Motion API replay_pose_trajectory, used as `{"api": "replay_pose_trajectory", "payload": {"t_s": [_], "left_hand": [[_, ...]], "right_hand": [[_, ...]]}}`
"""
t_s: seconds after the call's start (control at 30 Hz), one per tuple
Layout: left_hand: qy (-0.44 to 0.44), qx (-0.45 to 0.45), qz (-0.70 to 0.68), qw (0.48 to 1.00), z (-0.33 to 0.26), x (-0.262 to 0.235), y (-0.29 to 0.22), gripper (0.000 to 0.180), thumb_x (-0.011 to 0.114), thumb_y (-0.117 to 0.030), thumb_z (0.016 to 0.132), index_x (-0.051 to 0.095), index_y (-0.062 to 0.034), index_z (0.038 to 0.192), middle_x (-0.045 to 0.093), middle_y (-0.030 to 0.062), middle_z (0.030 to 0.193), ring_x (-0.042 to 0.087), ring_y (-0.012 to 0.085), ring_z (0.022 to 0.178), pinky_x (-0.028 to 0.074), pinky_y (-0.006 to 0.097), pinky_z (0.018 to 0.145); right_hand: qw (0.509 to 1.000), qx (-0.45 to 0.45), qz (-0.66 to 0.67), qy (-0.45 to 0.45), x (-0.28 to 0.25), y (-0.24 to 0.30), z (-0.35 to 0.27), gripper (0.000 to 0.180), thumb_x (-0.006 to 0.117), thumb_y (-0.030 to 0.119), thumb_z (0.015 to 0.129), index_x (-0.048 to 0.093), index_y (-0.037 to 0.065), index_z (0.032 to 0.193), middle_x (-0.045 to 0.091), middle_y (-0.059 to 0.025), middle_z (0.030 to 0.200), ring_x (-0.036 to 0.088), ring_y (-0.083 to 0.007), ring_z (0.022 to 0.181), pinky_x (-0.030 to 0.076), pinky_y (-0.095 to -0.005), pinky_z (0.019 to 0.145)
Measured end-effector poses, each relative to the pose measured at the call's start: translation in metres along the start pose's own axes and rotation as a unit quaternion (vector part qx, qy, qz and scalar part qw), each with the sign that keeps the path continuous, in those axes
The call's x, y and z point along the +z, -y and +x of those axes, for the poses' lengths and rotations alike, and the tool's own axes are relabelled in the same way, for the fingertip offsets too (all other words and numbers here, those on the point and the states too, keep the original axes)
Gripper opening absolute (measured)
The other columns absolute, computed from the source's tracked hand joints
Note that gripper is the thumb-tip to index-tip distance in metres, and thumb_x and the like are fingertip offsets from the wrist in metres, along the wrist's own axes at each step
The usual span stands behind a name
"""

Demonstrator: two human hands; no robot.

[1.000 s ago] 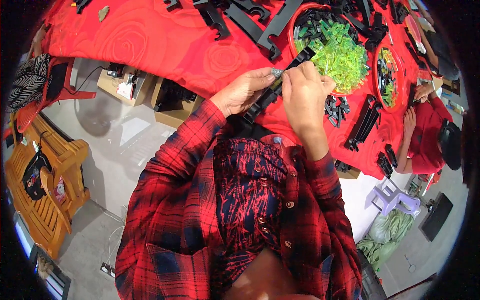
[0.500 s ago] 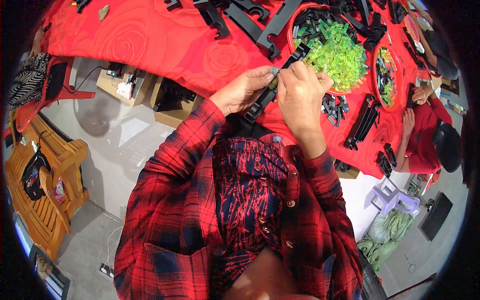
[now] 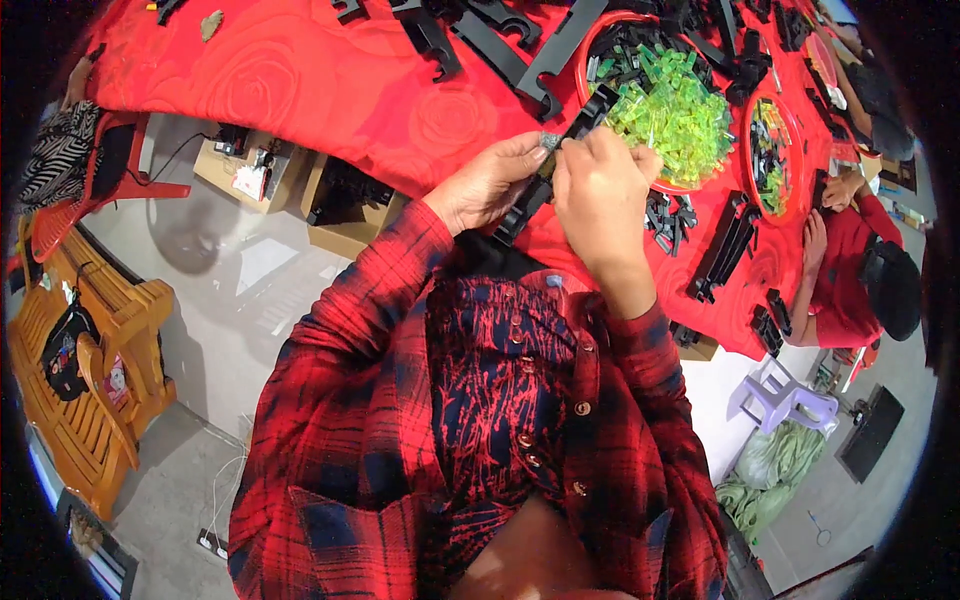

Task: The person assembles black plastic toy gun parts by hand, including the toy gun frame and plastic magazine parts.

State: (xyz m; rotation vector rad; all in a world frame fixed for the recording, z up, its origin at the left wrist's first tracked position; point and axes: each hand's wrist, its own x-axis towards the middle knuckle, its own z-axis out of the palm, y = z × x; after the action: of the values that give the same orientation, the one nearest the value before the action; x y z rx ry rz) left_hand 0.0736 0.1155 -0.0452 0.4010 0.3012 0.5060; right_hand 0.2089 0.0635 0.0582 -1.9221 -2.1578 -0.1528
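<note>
A long black plastic bar (image 3: 520,212) slants between my hands above the near edge of the red-covered table. My left hand (image 3: 487,187) is closed round its middle from the left, thumb on top; a small grey wrapping (image 3: 549,141) shows at the fingertips. From the right, my right hand (image 3: 605,200) presses bent fingers against the same bar, beside the left fingertips. Whether a small piece is pinched in those fingers is hidden. Just beyond the right hand stands a red bowl (image 3: 582,72) heaped with clear yellow-green pieces (image 3: 675,120) and small black pieces (image 3: 640,45).
A smaller red basket (image 3: 800,165) holds mixed pieces at the right. More black bars (image 3: 725,245) lie on the red tablecloth (image 3: 300,70). At far right, another person in a red sleeve (image 3: 845,280) works. Cardboard boxes (image 3: 345,235), a wooden chair (image 3: 110,380) and a purple stool (image 3: 785,400) stand around.
The bar and both hands have shifted very slightly; my right fingers have moved a little against the bar. Both hands keep their grip.
</note>
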Motion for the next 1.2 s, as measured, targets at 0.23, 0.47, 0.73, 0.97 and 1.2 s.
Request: {"api": "replay_pose_trajectory", "payload": {"t_s": [0.23,0.47,0.73,0.97,1.2], "left_hand": [[0.015,-0.015,-0.042,0.999,-0.003,0.007,-0.011,0.037,0.048,-0.017,0.105,0.046,-0.0005,0.137,0.06,0.0071,0.125,0.059,0.0159,0.115,0.049,0.029,0.099],[-0.021,0.042,-0.026,0.999,0.001,0.002,-0.004,0.04,0.048,-0.025,0.105,0.046,-0.0052,0.139,0.056,0.0053,0.131,0.057,0.0186,0.119,0.046,0.034,0.104],[-0.011,0.015,-0.027,0.999,-0.004,0.001,-0.006,0.041,0.043,-0.034,0.106,0.048,-0.0083,0.138,0.058,0.0045,0.126,0.056,0.0164,0.114,0.047,0.033,0.1],[-0.039,0.02,-0.014,0.999,-0.003,0.005,-0.006,0.042,0.04,-0.037,0.107,0.048,-0.0104,0.138,0.059,0.0027,0.125,0.056,0.0143,0.114,0.047,0.032,0.1],[-0.037,0.035,-0.025,0.998,-0.004,0.005,-0.002,0.043,0.042,-0.036,0.106,0.047,-0.0108,0.14,0.058,0.0012,0.126,0.055,0.0135,0.116,0.045,0.031,0.102]], "right_hand": [[0.926,0.234,0.251,-0.157,0.013,0.008,-0.013,0.038,0.067,0.008,0.083,0.059,0.001,0.12,0.057,-0.0129,0.101,0.056,-0.0272,0.089,0.043,-0.0407,0.086],[0.904,0.273,0.312,-0.101,0.041,0.028,-0.02,0.049,0.068,0.016,0.087,0.05,-0.004,0.127,0.054,-0.0156,0.104,0.054,-0.0263,0.092,0.045,-0.0419,0.087],[0.906,0.296,0.291,-0.084,0.051,0.037,-0.015,0.029,0.064,0.021,0.088,0.055,-0.002,0.101,0.056,-0.0209,0.095,0.051,-0.04,0.096,0.039,-0.0512,0.085],[0.924,0.277,0.252,-0.074,0.046,0.039,-0.009,0.026,0.062,0.019,0.089,0.052,-0.002,0.1,0.053,-0.0231,0.099,0.049,-0.0414,0.1,0.038,-0.0517,0.086],[0.932,0.279,0.225,-0.056,0.052,0.039,-0.007,0.024,0.061,0.016,0.089,0.051,-0.003,0.1,0.052,-0.0242,0.102,0.048,-0.0422,0.102,0.039,-0.0532,0.086]]}}
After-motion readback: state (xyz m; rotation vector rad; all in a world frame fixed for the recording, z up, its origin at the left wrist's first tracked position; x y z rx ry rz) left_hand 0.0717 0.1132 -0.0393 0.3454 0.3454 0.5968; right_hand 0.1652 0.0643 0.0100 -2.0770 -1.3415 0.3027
